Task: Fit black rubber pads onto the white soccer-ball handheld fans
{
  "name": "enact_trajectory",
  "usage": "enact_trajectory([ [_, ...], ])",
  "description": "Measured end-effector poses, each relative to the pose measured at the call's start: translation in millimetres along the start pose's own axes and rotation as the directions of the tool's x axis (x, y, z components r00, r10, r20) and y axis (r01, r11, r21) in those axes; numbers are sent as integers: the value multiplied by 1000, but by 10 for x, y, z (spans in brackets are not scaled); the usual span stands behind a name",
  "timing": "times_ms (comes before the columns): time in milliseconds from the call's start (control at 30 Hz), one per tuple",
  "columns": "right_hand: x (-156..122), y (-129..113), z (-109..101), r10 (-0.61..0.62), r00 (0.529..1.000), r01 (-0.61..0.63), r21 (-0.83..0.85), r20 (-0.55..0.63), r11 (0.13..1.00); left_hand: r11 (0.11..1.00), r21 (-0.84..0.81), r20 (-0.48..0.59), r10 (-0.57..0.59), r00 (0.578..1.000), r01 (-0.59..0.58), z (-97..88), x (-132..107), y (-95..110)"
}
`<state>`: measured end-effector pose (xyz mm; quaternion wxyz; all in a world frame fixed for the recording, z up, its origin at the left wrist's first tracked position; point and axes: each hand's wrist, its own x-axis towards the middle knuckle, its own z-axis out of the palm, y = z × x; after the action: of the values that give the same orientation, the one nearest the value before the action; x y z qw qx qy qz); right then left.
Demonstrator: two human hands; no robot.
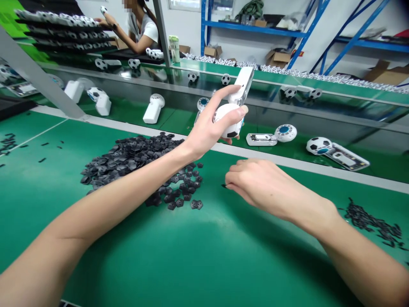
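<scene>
The left hand (209, 132) clenches a white soccer-ball fan (230, 120). The right hand's (262, 187) grip on a small black piece (223, 186) cannot be told.

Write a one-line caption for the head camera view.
Left hand holds a white soccer-ball device over a green bench; right hand is near black pentagon pieces.

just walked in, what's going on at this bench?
A person holds a soccer-ball handheld fan in their left hand, above a green mat. Their right hand is at a small black piece, beside a heap of black pentagon pieces. More fans lie on a green belt behind, and a co-worker sits further back by trays of fans.
</scene>
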<state>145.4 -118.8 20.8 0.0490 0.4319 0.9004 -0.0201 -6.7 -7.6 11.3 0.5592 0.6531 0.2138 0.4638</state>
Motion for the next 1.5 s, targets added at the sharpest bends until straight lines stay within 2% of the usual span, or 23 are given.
enact_trajectory([
  [67, -25, 74, 20, 65, 995, -65, -5, 76, 998, 1000, 1, -14, -15, 1000, 15, 2, 0, -7],
  [133, 0, 74, 74, 76, 989, -78, 13, 126, 997, 999, -1, -36, -40, 999, 40, 7, -5, -13],
  [267, 74, -14, 130, 85, 987, -90, 37, 133, 995, 996, -20, -56, -83, 995, 82, 2, -4, -27],
  [367, 71, 19, 110, 118, 984, -124, 41, 133, 991, 995, -50, -58, -90, 994, 88, -23, 11, -43],
  [433, 41, 118, 77, 137, 988, -145, 126, 66, 981, 995, -75, -74, -76, 994, 71, -43, 22, -57],
  [500, 9, 239, 24, 181, 975, -125, 352, -132, 928, 996, -88, -107, -38, 994, 29, -50, 28, -80],
  [533, -2, 289, -6, 239, 936, -84, 493, -260, 866, 996, -84, -127, 1, 992, -12, -45, 29, -94],
  [600, -1, 342, -58, 414, 791, 53, 725, -450, 687, 992, -48, -160, 106, 981, -115, -17, 21, -124],
  [667, 32, 331, -79, 558, 658, 201, 832, -506, 517, 975, 3, -181, 220, 959, -223, 27, -1, -148],
  [700, 56, 309, -76, 596, 623, 259, 853, -506, 453, 963, 29, -185, 267, 946, -267, 50, -16, -156],
  [767, 106, 253, -49, 627, 603, 334, 870, -493, 363, 937, 84, -192, 350, 917, -340, 82, -49, -168],
  [900, 157, 173, -3, 634, 630, 358, 892, -448, 275, 869, 214, -159, 483, 861, -447, 69, -88, -209],
  [1067, 138, 143, -47, 603, 721, 324, 935, -342, 142, 770, 332, -70, 596, 800, -545, 5, -84, -271],
  [1200, 117, 171, -96, 572, 786, 250, 967, -234, 52, 731, 322, -10, 638, 770, -602, -24, -84, -276],
  [1367, 76, 241, -160, 532, 829, 180, 983, -174, 41, 709, 348, 55, 637, 769, -613, -79, -85, -255],
  [1500, 50, 304, -166, 466, 876, 127, 991, -127, 32, 640, 369, 151, 675, 722, -674, -99, -76, -217],
])
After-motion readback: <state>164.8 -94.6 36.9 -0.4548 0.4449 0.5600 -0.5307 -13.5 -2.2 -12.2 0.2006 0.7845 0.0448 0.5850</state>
